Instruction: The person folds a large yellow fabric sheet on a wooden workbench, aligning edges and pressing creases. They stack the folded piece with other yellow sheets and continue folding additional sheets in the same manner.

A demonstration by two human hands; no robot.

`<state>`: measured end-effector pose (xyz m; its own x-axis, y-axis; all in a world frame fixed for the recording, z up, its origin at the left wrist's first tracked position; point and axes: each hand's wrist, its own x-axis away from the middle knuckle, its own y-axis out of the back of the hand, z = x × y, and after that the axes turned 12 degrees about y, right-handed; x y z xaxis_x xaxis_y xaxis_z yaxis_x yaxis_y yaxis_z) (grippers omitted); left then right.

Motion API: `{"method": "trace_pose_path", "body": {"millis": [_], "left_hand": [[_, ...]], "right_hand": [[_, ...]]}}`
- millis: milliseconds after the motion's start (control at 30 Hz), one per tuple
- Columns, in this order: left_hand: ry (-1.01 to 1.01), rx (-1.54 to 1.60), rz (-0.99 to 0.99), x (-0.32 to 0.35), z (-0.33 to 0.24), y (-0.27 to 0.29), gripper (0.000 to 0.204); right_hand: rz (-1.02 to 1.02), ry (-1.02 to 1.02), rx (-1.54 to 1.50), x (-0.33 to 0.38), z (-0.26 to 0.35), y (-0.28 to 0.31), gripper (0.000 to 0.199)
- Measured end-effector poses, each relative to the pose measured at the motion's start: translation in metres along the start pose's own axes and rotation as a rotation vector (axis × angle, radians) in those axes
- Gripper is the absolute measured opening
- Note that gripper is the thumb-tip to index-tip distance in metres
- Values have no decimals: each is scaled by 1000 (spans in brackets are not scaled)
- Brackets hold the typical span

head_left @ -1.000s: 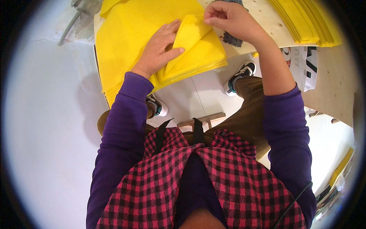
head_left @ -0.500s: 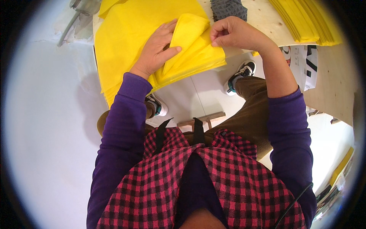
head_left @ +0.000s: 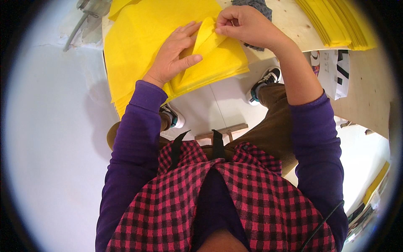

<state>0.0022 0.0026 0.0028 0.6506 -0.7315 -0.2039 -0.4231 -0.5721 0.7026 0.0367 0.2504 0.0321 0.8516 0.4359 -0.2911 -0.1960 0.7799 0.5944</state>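
A stack of yellow sheets (head_left: 138, 38) lies on a pale wooden table (head_left: 289, 25) at the top of the head view. On it sits a folded yellow piece (head_left: 218, 63). My left hand (head_left: 174, 52) lies flat on that piece with its fingers spread, pressing it down. My right hand (head_left: 245, 25) pinches the piece's raised top flap (head_left: 205, 35) between thumb and fingers, just beside the left hand's fingertips.
Another pile of yellow sheets (head_left: 336, 23) lies at the table's top right. A dark grey patterned object (head_left: 256, 6) shows behind my right hand. A grey metal tool (head_left: 84, 14) rests at the top left. My shoes (head_left: 266, 80) stand on the white floor below.
My right hand has moved left and down, bringing the pinched flap over toward the left hand. The left hand has stayed pressed on the folded piece.
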Motion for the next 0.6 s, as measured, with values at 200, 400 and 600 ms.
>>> {"method": "trace_pose_path", "body": {"millis": [200, 400, 600], "left_hand": [[25, -19, 32, -3, 4, 0, 51], [17, 25, 35, -2, 7, -1, 48], [9, -7, 33, -2, 8, -1, 49]], "right_hand": [[-91, 21, -62, 17, 11, 12, 13], [254, -50, -122, 25, -4, 15, 20], [269, -105, -126, 24, -12, 10, 10]]}}
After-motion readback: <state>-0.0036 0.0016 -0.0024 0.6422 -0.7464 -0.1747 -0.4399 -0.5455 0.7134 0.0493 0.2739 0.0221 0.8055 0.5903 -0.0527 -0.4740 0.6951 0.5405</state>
